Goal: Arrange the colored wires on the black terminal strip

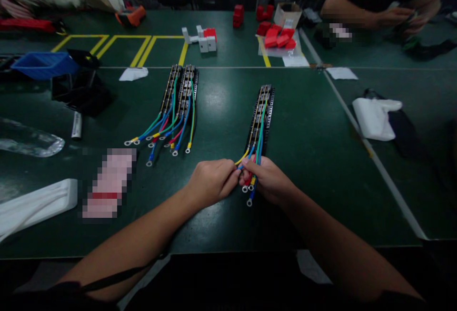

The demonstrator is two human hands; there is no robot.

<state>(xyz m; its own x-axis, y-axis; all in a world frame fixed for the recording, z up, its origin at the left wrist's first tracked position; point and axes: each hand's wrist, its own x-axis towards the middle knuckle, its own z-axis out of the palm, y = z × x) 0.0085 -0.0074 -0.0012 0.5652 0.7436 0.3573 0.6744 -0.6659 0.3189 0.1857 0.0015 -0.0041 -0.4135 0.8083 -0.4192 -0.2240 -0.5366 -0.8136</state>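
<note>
A long black terminal strip (261, 111) lies on the green table, its coloured wires running toward me. My right hand (267, 175) is closed around the bundle of wires (261, 135); ring lugs (249, 201) in red, yellow and blue sleeves stick out below the fingers. My left hand (214, 180) pinches at the near end of the yellow and blue wires, touching the right fingertips. The exact wire ends in that pinch are hidden. Farther left, two similar strips (185, 90) rest side by side, their lugged wires (174, 151) fanned out on the table.
Red plastic parts (280, 37) and a small cardboard box (287, 15) sit at the back. Left are a blue bin (44, 65), black bins (80, 92), a marker (76, 125) and a white power strip (39, 206). A co-worker's hands (410, 18) are at far right, near a white pouch (374, 118).
</note>
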